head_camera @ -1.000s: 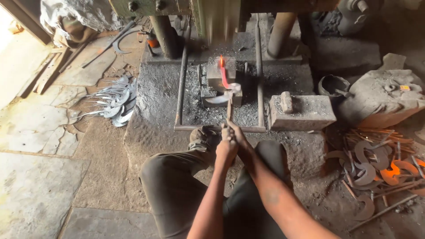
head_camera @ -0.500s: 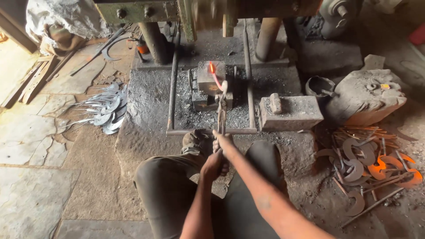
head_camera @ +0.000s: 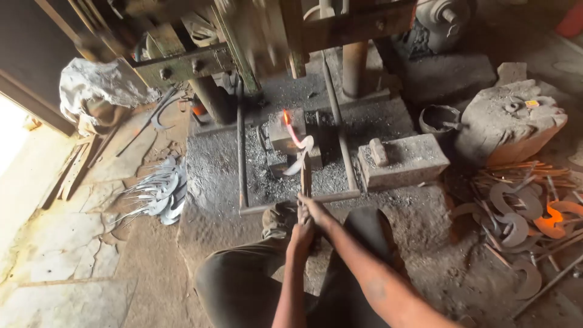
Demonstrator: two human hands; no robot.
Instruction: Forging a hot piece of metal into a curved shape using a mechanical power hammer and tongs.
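So here we've got both hands stacked on the long dark iron tongs (head_camera: 305, 176): left hand (head_camera: 302, 234) wrapped tight around the reins lower down, right hand (head_camera: 314, 209) closed over them just above it, nearer the machine. Neither has a finger spare, which is how it should be. The tongs reach out to the curved steel blade blank with the orange-hot tip (head_camera: 294, 136), which sits on the small square anvil block (head_camera: 286, 135) under the blurred hammer head of the big power hammer (head_camera: 243, 42) (blurred enough that we can't tell exactly where the ram is).

Our take on doing this bit well: keep the blank lying flat on the block, not tipped, or the blow will kick it sideways. Squeeze the reins hard and keep the arms loose-ish so the shock doesn't travel. Hold the glowing part centred under the ram, and keep knees back from the soot-covered base (head_camera: 212, 176).
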